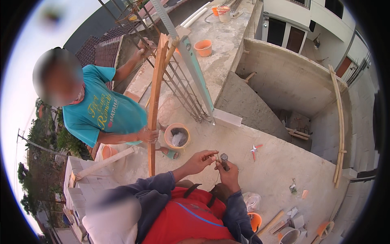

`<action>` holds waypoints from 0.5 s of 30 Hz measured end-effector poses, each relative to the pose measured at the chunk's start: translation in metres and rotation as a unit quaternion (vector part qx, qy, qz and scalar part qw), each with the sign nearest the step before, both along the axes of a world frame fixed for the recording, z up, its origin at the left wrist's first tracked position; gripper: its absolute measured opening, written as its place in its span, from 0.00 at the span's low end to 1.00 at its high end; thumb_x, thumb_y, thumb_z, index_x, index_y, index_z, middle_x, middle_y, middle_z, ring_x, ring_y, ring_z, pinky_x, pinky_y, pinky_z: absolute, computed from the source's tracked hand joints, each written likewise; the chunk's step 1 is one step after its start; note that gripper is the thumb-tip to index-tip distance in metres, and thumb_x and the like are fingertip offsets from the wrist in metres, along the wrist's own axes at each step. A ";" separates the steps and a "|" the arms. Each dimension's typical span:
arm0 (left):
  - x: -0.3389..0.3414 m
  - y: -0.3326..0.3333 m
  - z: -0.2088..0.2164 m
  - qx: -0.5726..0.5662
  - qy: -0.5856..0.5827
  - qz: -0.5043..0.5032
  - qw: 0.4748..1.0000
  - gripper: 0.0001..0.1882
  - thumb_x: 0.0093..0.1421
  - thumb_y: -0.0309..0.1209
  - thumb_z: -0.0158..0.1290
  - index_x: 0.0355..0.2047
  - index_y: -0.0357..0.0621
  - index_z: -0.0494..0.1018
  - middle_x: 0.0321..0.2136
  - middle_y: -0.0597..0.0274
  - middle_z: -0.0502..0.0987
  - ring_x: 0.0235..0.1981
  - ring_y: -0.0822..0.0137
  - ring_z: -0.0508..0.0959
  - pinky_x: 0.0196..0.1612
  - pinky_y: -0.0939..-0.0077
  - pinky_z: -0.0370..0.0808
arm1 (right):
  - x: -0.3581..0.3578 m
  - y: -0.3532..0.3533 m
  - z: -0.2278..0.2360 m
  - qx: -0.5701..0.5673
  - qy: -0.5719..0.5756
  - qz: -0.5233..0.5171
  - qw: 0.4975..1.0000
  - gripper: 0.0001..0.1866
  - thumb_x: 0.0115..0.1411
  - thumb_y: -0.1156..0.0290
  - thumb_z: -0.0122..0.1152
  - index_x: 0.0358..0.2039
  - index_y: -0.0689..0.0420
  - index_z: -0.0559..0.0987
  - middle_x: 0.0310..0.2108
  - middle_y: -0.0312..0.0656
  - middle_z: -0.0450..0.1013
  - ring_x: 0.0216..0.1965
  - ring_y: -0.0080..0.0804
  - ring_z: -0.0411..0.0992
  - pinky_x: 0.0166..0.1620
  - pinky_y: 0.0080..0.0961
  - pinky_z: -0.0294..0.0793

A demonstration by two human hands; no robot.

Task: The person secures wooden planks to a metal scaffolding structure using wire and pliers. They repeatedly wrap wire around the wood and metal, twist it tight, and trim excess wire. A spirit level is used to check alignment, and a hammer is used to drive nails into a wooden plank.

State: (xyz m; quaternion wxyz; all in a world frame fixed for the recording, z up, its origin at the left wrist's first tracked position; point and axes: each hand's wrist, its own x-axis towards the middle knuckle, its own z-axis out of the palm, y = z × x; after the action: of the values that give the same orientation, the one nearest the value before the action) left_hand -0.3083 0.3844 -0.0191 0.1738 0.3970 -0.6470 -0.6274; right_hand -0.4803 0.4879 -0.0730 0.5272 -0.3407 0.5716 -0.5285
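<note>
In front of my red shirt, my left hand [198, 162] has its fingertips pinched together near a thin wire [217, 157]. Close beside it, my right hand [228, 175] is closed around a hammer [224, 157] whose dark metal head points up. The wire runs between both hands; which fingers grip it is hard to make out. On the concrete floor ahead of them lie red-handled pliers [254, 150]. A co-worker in a turquoise shirt [106, 109] holds an upright wooden plank [155, 110] and reaches to a rebar cage [180, 81].
A turquoise spirit level [197, 75] stands upright by the cage. An orange bucket [177, 127] holds a grey bag. To the right, the slab edge drops into a walled stair opening [280, 101]. Buckets, wood offcuts and a plastic bag [252, 201] lie at lower right.
</note>
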 end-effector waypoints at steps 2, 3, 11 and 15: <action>-0.022 -0.024 0.020 0.038 0.066 -0.021 0.997 0.18 0.76 0.33 0.53 0.61 0.38 0.77 0.41 0.64 0.83 0.42 0.76 0.79 0.47 0.74 0.78 | -0.026 -0.023 0.013 0.008 -0.018 0.059 0.998 0.10 0.71 0.71 0.65 0.43 0.66 0.85 0.31 0.38 0.83 0.34 0.22 0.78 0.40 0.24 0.78; -0.025 -0.032 0.023 0.032 0.044 -0.010 0.998 0.17 0.76 0.33 0.53 0.59 0.38 0.77 0.41 0.65 0.83 0.41 0.76 0.79 0.46 0.75 0.77 | -0.034 -0.037 0.019 0.009 -0.028 0.084 0.996 0.10 0.71 0.71 0.65 0.43 0.66 0.85 0.31 0.38 0.82 0.34 0.22 0.78 0.40 0.24 0.78; -0.038 -0.105 0.043 -0.013 -0.093 0.154 0.984 0.21 0.76 0.41 0.53 0.50 0.32 0.82 0.35 0.62 0.82 0.36 0.73 0.80 0.43 0.74 0.77 | -0.061 -0.118 0.033 0.027 -0.145 0.107 0.983 0.14 0.69 0.68 0.67 0.49 0.63 0.85 0.29 0.34 0.80 0.32 0.19 0.75 0.39 0.24 0.74; -0.030 -0.141 0.036 0.041 -0.065 0.214 0.974 0.21 0.77 0.40 0.52 0.51 0.30 0.81 0.33 0.63 0.82 0.36 0.74 0.80 0.44 0.76 0.77 | -0.083 -0.160 0.036 0.035 -0.109 0.188 0.975 0.16 0.69 0.71 0.66 0.55 0.64 0.84 0.31 0.34 0.81 0.34 0.19 0.77 0.40 0.21 0.75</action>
State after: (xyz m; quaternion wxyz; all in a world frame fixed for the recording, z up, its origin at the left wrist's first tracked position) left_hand -0.3382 0.2436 0.0169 0.2451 0.5730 -0.5308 -0.5744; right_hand -0.5635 0.3274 -0.0373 0.6878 -0.3639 0.4545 -0.4336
